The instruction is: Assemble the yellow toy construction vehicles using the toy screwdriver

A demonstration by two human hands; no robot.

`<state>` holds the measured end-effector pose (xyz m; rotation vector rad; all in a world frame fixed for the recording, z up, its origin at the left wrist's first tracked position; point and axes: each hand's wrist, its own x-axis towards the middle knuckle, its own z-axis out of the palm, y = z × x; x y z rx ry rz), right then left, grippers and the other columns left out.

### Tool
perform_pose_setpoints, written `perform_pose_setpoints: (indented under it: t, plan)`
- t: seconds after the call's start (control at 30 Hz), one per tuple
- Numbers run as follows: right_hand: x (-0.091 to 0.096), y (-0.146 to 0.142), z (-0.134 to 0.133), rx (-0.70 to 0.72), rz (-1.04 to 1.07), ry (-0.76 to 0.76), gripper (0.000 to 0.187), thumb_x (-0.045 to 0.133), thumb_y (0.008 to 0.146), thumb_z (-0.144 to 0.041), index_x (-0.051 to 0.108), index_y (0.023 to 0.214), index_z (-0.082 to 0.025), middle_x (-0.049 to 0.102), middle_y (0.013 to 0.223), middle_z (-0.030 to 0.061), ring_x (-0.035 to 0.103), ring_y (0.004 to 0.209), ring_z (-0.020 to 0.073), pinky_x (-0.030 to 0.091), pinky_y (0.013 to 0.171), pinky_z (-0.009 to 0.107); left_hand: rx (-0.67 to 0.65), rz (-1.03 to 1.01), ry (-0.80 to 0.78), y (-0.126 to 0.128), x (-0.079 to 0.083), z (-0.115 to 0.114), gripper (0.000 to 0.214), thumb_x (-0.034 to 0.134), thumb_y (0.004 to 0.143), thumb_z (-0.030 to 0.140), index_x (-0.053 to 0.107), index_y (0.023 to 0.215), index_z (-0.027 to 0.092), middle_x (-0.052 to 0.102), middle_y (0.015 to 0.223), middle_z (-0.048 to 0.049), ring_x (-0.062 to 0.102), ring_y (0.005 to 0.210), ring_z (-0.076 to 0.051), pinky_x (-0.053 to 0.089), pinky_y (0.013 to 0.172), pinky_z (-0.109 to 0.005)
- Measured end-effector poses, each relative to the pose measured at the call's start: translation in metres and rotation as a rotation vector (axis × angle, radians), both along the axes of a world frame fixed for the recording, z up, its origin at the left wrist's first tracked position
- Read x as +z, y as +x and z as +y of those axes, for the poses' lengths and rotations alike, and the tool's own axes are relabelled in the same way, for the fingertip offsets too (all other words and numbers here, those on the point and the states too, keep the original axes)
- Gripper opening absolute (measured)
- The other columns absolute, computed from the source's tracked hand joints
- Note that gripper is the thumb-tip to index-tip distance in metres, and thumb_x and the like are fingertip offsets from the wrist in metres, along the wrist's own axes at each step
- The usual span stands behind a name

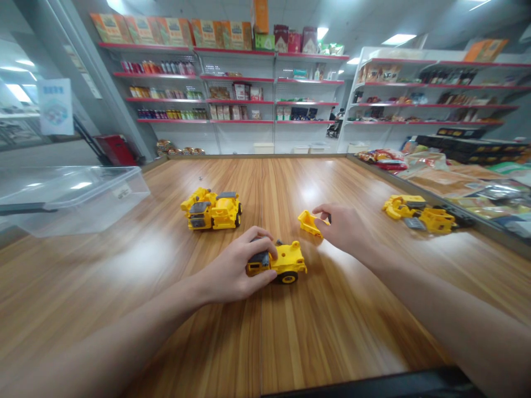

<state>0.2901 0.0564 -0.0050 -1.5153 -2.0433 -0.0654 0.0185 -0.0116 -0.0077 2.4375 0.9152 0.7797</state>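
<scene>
Yellow tipper bed in right hand; clear bin on table.

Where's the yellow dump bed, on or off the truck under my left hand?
Off. The dump bed is at your right hand, with a gap between it and the truck.

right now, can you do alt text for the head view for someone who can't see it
The left hand grips a yellow toy truck on a wooden table; the right hand is at a yellow dump bed beyond it. More yellow toys sit at left and right, a clear bin far left, stocked shelves behind.
</scene>
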Motion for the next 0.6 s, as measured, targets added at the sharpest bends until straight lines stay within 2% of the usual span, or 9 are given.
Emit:
perform_pose_setpoints:
  t: [0.07,0.1,0.17,0.27,0.33,0.43,0.6]
  plan:
    - [-0.002,0.002,0.002,-0.010,-0.042,-0.024,0.022,0.061,0.081,-0.022,0.074,0.098,-0.019,0.070,0.087,0.0060,0.062,0.075,0.0186,0.044,0.067,0.030,0.009,-0.012,0.004,-0.001,0.001,0.001,0.013,0.064,0.085,0.029,0.060,0.091,0.018,0.053,0.115,-0.0075,0.055,0.106,-0.018,0.044,0.095,-0.034]
    - [-0.003,0.002,0.001,0.028,-0.038,-0.025,0.021,0.061,0.082,-0.022,0.074,0.097,-0.019,0.070,0.088,0.0057,0.062,0.076,0.0181,0.044,0.069,0.030,0.006,-0.012,-0.002,-0.002,0.002,0.001,0.012,0.063,0.085,0.029,0.060,0.087,0.017,0.054,0.112,-0.0071,0.056,0.103,-0.018,0.045,0.093,-0.033]
    - [-0.005,-0.004,-0.003,0.185,0.000,-0.014,0.022,0.058,0.086,-0.020,0.073,0.101,-0.020,0.069,0.092,0.0047,0.062,0.080,0.0164,0.046,0.075,0.029,-0.019,-0.008,-0.019,-0.002,0.004,0.001,0.011,0.062,0.086,0.027,0.060,0.083,0.017,0.057,0.107,-0.0061,0.058,0.098,-0.016,0.046,0.087,-0.031]
    - [-0.011,-0.019,-0.012,0.474,-0.004,-0.042,0.031,0.053,0.093,-0.021,0.066,0.120,-0.021,0.066,0.107,0.0058,0.061,0.098,0.0167,0.047,0.088,0.030,-0.073,-0.010,-0.038,-0.002,0.006,0.000,0.010,0.062,0.086,0.025,0.060,0.082,0.016,0.058,0.105,-0.0058,0.058,0.096,-0.016,0.046,0.085,-0.030]
    - [-0.018,-0.028,-0.015,0.577,-0.067,-0.103,0.035,0.053,0.094,-0.025,0.061,0.129,-0.023,0.062,0.117,0.0078,0.059,0.106,0.0188,0.046,0.093,0.033,-0.108,-0.011,-0.048,-0.001,0.007,-0.001,0.010,0.062,0.085,0.025,0.059,0.082,0.016,0.059,0.106,-0.0063,0.059,0.096,-0.016,0.046,0.085,-0.030]
    - [-0.027,-0.037,-0.014,0.612,-0.137,-0.179,0.034,0.056,0.094,-0.031,0.062,0.127,-0.024,0.060,0.116,0.0090,0.060,0.102,0.0195,0.047,0.090,0.034,-0.137,-0.013,-0.057,-0.001,0.007,-0.001,0.010,0.062,0.085,0.025,0.059,0.082,0.017,0.059,0.107,-0.0072,0.059,0.097,-0.017,0.047,0.085,-0.030]
    - [-0.026,-0.039,-0.009,0.575,-0.195,-0.166,0.021,0.055,0.094,-0.025,0.073,0.103,-0.020,0.064,0.097,0.0065,0.061,0.089,0.0172,0.046,0.079,0.030,-0.137,-0.001,-0.054,0.000,0.007,-0.002,0.010,0.061,0.086,0.026,0.058,0.083,0.016,0.058,0.110,-0.0080,0.058,0.096,-0.017,0.047,0.085,-0.030]
